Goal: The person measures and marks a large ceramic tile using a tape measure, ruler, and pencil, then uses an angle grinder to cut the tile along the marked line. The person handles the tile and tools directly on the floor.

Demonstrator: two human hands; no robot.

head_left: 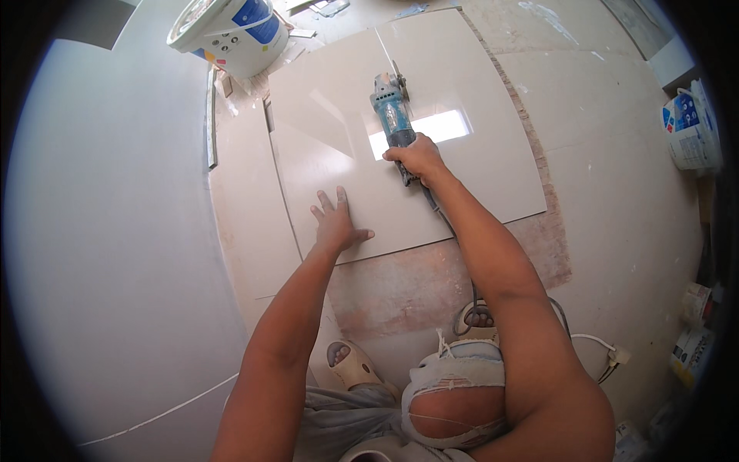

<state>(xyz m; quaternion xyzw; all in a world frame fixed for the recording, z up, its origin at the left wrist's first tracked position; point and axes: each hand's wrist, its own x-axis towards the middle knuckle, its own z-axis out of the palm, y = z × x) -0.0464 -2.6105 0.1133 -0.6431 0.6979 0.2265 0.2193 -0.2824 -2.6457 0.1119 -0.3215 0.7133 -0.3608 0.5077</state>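
A large glossy beige tile lies flat before me and mirrors a bright window. My right hand is wrapped round the rear body of a teal angle grinder. Its disc stands on edge at the tile's far part, where a thin pale line runs on from it to the far edge. Whether the disc is turning cannot be told. My left hand rests with spread fingers on the tile's near left part and holds nothing. From the grinder's back a dark cord passes under my right forearm.
Beneath the tile lies a worn reddish board. A white bucket stands beyond the tile's far left corner, against the pale wall. Another white bucket is at the right. A cord connector lies on the floor near my right elbow.
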